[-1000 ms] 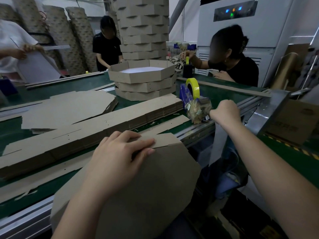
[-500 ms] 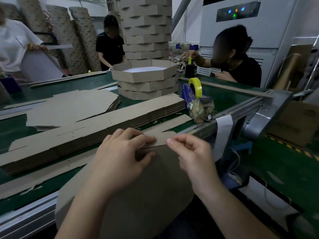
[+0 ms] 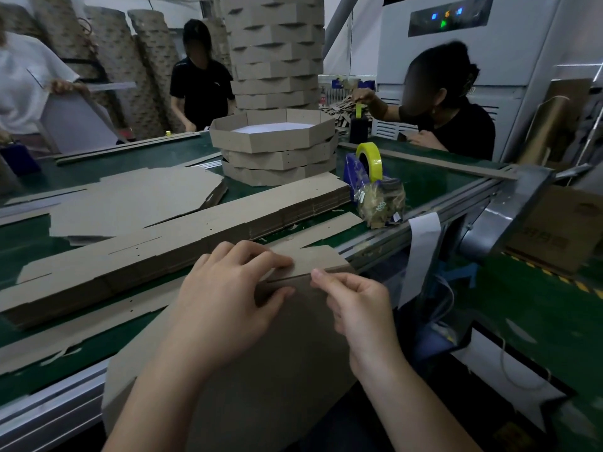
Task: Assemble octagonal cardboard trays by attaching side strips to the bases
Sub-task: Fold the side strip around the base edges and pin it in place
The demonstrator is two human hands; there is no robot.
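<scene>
A brown octagonal cardboard base (image 3: 277, 370) leans tilted against the table's near edge. A side strip (image 3: 313, 257) lies along the base's top edge. My left hand (image 3: 228, 298) holds the strip against the base, fingers over the strip and thumb on the base. My right hand (image 3: 355, 301) pinches the base's top edge just right of the left hand; whether it holds tape I cannot tell. A pile of flat side strips (image 3: 182, 236) lies on the green table behind. Flat bases (image 3: 137, 200) lie further left.
Finished octagonal trays (image 3: 274, 148) are stacked mid-table, with a taller stack (image 3: 277, 50) behind. A blue tape dispenser with yellow tape (image 3: 367, 164) and a clear bag (image 3: 380, 200) sit at the right. A white tape strip (image 3: 421, 249) hangs off the rail. Other workers stand around the table.
My right hand came back from the tape dispenser area to the base's top edge, beside my left hand. The left hand kept its hold on the strip.
</scene>
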